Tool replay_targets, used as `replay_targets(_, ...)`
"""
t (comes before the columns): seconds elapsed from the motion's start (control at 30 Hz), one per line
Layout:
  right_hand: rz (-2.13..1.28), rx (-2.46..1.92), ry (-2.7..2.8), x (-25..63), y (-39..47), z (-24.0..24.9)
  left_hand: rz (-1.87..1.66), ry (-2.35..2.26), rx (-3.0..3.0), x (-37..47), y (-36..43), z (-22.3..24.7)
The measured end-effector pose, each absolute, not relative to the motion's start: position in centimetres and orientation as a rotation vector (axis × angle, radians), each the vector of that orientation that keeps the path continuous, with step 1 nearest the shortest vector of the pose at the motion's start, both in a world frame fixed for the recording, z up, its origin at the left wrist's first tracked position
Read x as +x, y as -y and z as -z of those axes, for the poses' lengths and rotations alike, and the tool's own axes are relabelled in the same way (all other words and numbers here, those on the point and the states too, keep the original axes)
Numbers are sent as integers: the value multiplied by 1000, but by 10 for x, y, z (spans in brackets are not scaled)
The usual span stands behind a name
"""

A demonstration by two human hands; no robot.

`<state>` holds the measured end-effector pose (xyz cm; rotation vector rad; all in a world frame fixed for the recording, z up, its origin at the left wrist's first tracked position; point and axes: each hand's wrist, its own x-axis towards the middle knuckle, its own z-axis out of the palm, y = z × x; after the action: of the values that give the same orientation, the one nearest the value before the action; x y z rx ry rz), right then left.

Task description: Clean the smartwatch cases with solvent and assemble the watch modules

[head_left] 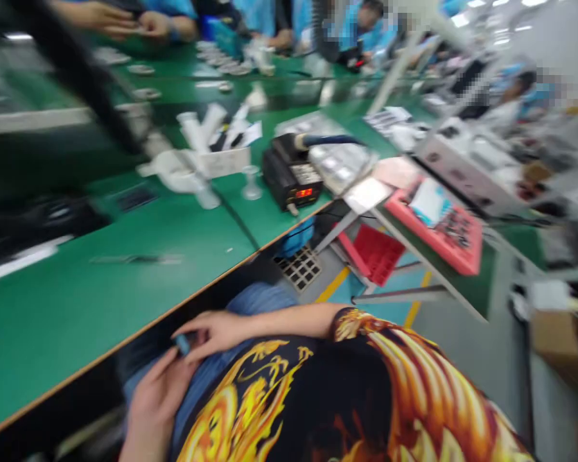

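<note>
Both hands meet over my lap, just below the front edge of the workbench. My right hand (219, 333) pinches a small blue piece (183, 344) between thumb and fingers; its kind is too blurred to tell. From below, my left hand (161, 385) reaches the same piece with its fingertips and looks closed on it, partly covered by the right hand. On the green bench (125, 301) beyond them lie thin tweezers (135, 259).
A black station with a red display (293, 176) stands near the bench edge, beside a white holder (224, 162) with tools. To the right, a side table carries a red tray (436, 221) of small parts. A dark arm crosses the upper left. People work across the bench.
</note>
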<state>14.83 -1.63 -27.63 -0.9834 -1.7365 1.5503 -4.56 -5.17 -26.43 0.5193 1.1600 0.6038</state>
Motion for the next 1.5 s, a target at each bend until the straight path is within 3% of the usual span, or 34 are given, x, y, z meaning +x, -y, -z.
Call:
replay_targets(0.13,-1466,-1009,1749,151,23,267,-759,-923,263,-40,51,254)
replay_targets(0.47,-1127,-1221,2120,151,11,284,-838,-967,267,-45,50,282)
replay_targets(0.93,-1171,-1214,2035,153,10,292,-848,-1065,218,-43,41,280)
replay_targets(1.23,-1607,-1505,1242,168,-16,300,-868,-1184,482,-25,49,224)
replay_targets(1.5,-1830,-1461,1237,155,3,254,-725,-1543,1100,-68,72,121)
